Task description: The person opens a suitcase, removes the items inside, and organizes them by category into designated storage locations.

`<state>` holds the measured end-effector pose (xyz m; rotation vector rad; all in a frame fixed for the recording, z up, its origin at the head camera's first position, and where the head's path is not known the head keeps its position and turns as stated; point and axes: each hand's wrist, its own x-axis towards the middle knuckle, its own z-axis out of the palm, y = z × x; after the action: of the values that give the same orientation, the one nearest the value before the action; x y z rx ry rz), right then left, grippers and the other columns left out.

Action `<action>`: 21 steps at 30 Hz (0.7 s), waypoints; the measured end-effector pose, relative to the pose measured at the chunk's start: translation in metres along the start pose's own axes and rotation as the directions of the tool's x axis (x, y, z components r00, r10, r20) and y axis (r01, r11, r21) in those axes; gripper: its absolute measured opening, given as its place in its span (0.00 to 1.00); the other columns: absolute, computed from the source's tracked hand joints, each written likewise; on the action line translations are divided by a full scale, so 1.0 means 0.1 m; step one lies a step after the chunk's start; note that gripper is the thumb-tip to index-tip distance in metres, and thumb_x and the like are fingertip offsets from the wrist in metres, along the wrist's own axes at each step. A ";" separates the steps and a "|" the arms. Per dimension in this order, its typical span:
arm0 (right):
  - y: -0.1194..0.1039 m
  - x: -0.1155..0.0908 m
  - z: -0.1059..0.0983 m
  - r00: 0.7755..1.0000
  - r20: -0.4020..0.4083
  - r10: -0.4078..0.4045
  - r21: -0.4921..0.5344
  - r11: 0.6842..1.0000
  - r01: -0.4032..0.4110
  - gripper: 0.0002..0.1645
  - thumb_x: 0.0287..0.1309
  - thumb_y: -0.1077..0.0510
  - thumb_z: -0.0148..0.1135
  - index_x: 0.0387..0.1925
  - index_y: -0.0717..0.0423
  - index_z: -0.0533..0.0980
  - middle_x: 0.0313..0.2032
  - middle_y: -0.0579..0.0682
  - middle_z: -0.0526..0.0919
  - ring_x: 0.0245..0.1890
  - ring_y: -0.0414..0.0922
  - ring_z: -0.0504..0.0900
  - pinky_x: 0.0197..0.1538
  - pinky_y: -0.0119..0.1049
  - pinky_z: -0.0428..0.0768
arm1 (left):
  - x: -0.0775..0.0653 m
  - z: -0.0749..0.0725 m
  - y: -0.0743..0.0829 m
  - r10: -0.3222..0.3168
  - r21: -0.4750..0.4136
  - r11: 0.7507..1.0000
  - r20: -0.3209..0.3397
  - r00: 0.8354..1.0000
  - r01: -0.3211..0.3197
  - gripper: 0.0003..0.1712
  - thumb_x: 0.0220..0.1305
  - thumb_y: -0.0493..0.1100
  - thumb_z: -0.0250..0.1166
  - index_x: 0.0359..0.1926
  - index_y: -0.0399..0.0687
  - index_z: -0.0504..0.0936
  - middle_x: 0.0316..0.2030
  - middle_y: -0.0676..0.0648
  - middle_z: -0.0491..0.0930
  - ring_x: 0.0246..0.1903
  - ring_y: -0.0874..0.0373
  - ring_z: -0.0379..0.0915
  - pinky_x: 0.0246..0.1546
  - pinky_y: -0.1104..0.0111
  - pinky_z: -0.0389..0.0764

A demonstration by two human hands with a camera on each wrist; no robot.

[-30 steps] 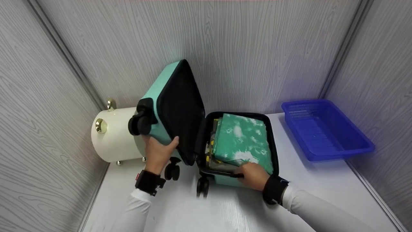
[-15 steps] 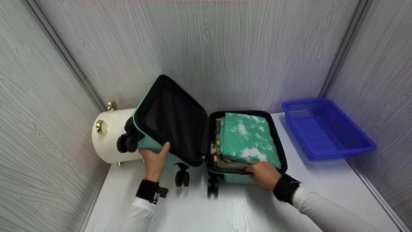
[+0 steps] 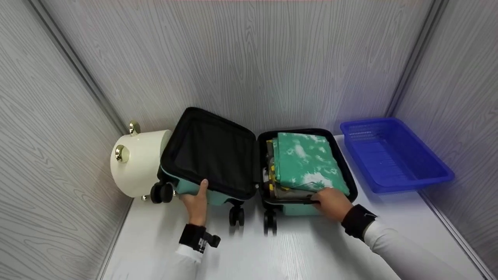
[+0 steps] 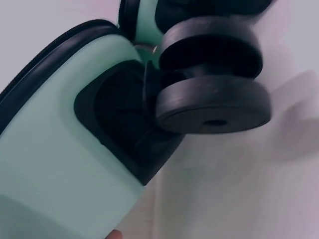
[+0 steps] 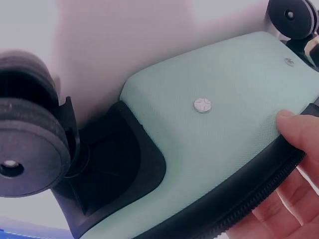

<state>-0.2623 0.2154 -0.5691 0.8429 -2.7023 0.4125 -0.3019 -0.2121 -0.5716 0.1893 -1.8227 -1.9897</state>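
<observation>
A mint-green suitcase stands spread apart at its hinge in the head view. Its lid half, with black lining, leans left, tilted up. My left hand holds the lid's near side, thumb up against the rim and fingers underneath. The base half lies on the right, holding a folded green-and-white cloth on top of grey-and-yellow fabric. My right hand grips the base's near rim; in the right wrist view the thumb lies outside and the fingers inside. Black wheels fill much of the left wrist view.
A cream cylindrical container with gold knobs lies on its side behind the lid, at the left. On the right is a blue plastic basket. Pale wood-grain walls enclose the white table.
The lid has swung down to the left, showing more of its lining, with my left hand lowering it. The whole suitcase has shifted right, and my right hand has moved with its rim.
</observation>
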 end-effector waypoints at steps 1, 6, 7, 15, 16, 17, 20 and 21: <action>0.03 0.00 -0.01 1.000 0.002 0.010 -0.001 1.000 -0.010 0.05 0.61 0.66 0.77 0.29 0.57 0.88 0.28 0.52 0.90 0.29 0.53 0.88 0.36 0.48 0.86 | -0.02 0.02 -0.03 -0.016 -0.005 1.000 -0.010 1.000 0.016 0.57 0.75 0.47 0.69 0.87 0.45 0.39 0.84 0.37 0.50 0.81 0.44 0.54 0.83 0.52 0.57; 0.12 0.00 -0.03 0.999 0.008 0.046 -0.008 0.999 -0.046 0.04 0.60 0.66 0.77 0.30 0.57 0.89 0.28 0.52 0.91 0.30 0.53 0.88 0.37 0.49 0.87 | -0.12 0.08 -0.17 -0.097 -0.052 0.994 -0.027 0.995 0.096 0.51 0.78 0.52 0.66 0.85 0.42 0.44 0.82 0.36 0.55 0.79 0.43 0.57 0.81 0.51 0.58; 0.13 0.00 -0.03 0.999 0.008 0.047 -0.006 0.999 -0.047 0.04 0.60 0.66 0.77 0.30 0.57 0.89 0.28 0.52 0.91 0.30 0.53 0.88 0.38 0.49 0.87 | -0.13 0.08 -0.19 -0.117 -0.057 0.992 -0.034 0.993 0.115 0.52 0.78 0.54 0.66 0.85 0.42 0.44 0.82 0.36 0.54 0.80 0.43 0.56 0.82 0.51 0.58; 0.13 -0.01 -0.02 0.999 -0.008 0.033 -0.007 0.999 -0.033 0.04 0.60 0.67 0.76 0.30 0.58 0.89 0.29 0.52 0.91 0.30 0.53 0.89 0.37 0.49 0.87 | -0.29 0.01 -0.37 -0.307 0.000 0.951 -0.077 0.949 0.308 0.48 0.77 0.71 0.57 0.73 0.34 0.64 0.71 0.35 0.65 0.70 0.41 0.64 0.75 0.50 0.64; 0.13 -0.02 -0.02 1.000 -0.012 0.029 -0.014 0.999 -0.029 0.04 0.60 0.67 0.76 0.31 0.58 0.89 0.29 0.52 0.91 0.30 0.53 0.89 0.37 0.49 0.87 | -0.31 -0.01 -0.39 -0.322 0.005 0.947 -0.061 0.945 0.322 0.49 0.78 0.71 0.55 0.73 0.31 0.64 0.72 0.33 0.64 0.71 0.40 0.63 0.76 0.49 0.63; 0.13 -0.02 -0.02 1.000 -0.013 0.024 -0.019 1.000 -0.025 0.03 0.61 0.67 0.76 0.32 0.57 0.89 0.30 0.52 0.91 0.30 0.53 0.89 0.37 0.49 0.87 | -0.32 -0.04 -0.42 -0.339 0.011 0.940 -0.041 0.940 0.340 0.50 0.78 0.72 0.54 0.75 0.32 0.64 0.75 0.34 0.63 0.74 0.40 0.62 0.77 0.50 0.63; 0.14 -0.01 -0.02 1.000 -0.009 0.022 -0.018 1.000 -0.023 0.03 0.61 0.66 0.76 0.33 0.57 0.90 0.31 0.52 0.92 0.31 0.52 0.90 0.38 0.48 0.87 | -0.37 -0.08 -0.46 -0.379 -0.038 0.924 0.050 0.924 0.381 0.54 0.80 0.71 0.51 0.85 0.34 0.51 0.84 0.33 0.50 0.84 0.38 0.49 0.82 0.45 0.60; 0.14 -0.01 -0.02 1.000 -0.009 0.020 -0.019 1.000 -0.020 0.03 0.61 0.67 0.76 0.33 0.57 0.90 0.31 0.52 0.92 0.31 0.52 0.90 0.38 0.48 0.87 | -0.38 -0.09 -0.47 -0.383 -0.077 0.918 0.084 0.920 0.389 0.55 0.81 0.69 0.51 0.87 0.36 0.44 0.87 0.34 0.43 0.86 0.37 0.43 0.82 0.42 0.59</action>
<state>-0.2698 0.2279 -0.5703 0.8081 -2.7044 0.3938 -0.2750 -0.2030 -0.6255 0.4944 -1.8395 -2.3670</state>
